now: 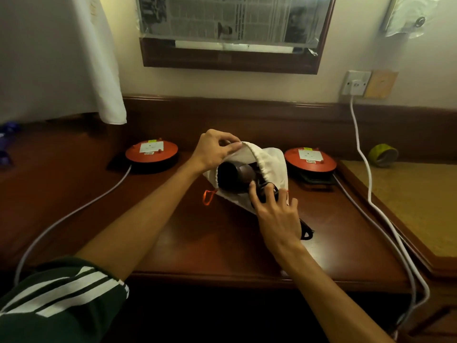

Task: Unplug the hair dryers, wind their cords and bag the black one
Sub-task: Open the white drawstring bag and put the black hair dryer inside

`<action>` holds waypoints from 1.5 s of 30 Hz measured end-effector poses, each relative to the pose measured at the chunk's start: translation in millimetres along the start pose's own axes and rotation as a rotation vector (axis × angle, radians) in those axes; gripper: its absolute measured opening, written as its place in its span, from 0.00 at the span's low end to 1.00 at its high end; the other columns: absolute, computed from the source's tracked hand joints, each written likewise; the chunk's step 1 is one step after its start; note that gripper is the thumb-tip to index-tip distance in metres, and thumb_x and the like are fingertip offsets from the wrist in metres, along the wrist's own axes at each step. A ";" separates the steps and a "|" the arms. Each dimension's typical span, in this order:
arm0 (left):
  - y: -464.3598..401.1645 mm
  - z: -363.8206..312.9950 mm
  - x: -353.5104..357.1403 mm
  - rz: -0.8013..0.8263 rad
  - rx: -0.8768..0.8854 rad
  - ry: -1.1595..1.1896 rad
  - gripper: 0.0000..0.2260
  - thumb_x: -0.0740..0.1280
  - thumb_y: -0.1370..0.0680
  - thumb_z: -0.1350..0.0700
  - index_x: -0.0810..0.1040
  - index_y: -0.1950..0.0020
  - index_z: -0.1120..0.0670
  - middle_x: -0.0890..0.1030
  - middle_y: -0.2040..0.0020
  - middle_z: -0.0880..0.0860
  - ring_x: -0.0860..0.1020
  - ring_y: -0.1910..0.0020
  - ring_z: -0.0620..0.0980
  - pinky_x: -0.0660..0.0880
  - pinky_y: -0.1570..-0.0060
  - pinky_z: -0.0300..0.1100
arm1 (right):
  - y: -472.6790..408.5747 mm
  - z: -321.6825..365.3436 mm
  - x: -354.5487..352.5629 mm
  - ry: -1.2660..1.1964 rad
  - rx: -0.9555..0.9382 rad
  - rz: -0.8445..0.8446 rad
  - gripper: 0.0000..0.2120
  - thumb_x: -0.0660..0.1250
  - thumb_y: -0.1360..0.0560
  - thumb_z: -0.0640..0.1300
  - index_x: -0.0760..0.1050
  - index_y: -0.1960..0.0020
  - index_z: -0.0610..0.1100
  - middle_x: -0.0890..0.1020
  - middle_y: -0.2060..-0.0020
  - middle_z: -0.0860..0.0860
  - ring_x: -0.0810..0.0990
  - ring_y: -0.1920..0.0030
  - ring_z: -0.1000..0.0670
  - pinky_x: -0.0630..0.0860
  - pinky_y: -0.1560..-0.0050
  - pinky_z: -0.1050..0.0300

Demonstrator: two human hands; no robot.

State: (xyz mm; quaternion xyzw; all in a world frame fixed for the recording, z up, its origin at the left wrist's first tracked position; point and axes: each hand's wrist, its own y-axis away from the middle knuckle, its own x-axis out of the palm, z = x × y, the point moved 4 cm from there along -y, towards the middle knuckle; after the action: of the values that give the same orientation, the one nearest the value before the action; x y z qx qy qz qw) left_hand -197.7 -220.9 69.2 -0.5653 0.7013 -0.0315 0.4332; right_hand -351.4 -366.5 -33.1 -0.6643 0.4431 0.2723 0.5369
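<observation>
A white drawstring bag (270, 159) lies on the wooden desk (202, 241) with its mouth facing me. The black hair dryer (233, 178) sits partly inside the bag, barrel end showing in the opening. My left hand (214, 151) pinches the top rim of the bag and holds it up. My right hand (273, 209) grips the dryer's handle and wound black cord (268, 191) at the bag's mouth. A black loop of cord or plug (306, 232) sticks out behind my right wrist. An orange drawstring (209, 196) hangs out at the left.
Two red-topped round cable reels stand on the desk, one to the left (151, 152) and one to the right (310, 159), each trailing a grey cable. A white plug (356, 84) sits in the wall socket, its white cable running down the right. A green tape roll (382, 154) lies far right.
</observation>
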 end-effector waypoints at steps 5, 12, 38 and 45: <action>13.3 6.8 0.1 0.097 -0.022 0.017 0.06 0.76 0.23 0.53 0.88 0.48 0.52 0.87 0.54 0.49 0.84 0.51 0.48 0.81 0.48 0.45 | -16.3 20.6 13.2 -0.039 -0.018 0.137 0.37 0.80 0.37 0.40 0.74 0.28 0.44 0.78 0.40 0.36 0.78 0.45 0.32 0.77 0.52 0.39; 24.9 10.3 18.7 0.163 0.028 -0.047 0.08 0.75 0.23 0.52 0.88 0.47 0.55 0.88 0.53 0.52 0.84 0.54 0.49 0.79 0.53 0.44 | -6.4 -10.8 10.1 -0.743 0.076 0.186 0.31 0.73 0.26 0.42 0.63 0.27 0.46 0.62 0.35 0.47 0.76 0.47 0.47 0.81 0.46 0.53; 35.9 8.8 21.8 0.339 0.024 0.025 0.09 0.75 0.23 0.53 0.88 0.45 0.56 0.87 0.48 0.52 0.83 0.48 0.46 0.79 0.50 0.39 | -21.5 17.9 45.2 -1.397 0.132 0.403 0.14 0.70 0.23 0.57 0.79 0.42 0.51 0.84 0.49 0.57 0.84 0.49 0.57 0.81 0.48 0.55; 39.0 7.8 32.6 0.400 -0.023 0.054 0.09 0.75 0.22 0.52 0.88 0.45 0.55 0.83 0.56 0.41 0.81 0.56 0.35 0.75 0.57 0.29 | -37.2 32.3 50.2 -1.083 0.086 0.211 0.25 0.58 0.24 0.61 0.77 0.44 0.41 0.83 0.53 0.44 0.81 0.58 0.43 0.79 0.56 0.39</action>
State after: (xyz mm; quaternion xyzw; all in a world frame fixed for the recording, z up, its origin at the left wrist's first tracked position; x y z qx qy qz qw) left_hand -222.1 -230.2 24.9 -0.4185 0.8114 0.0481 0.4053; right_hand -291.9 -349.3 -66.5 -0.3589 0.1787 0.6090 0.6844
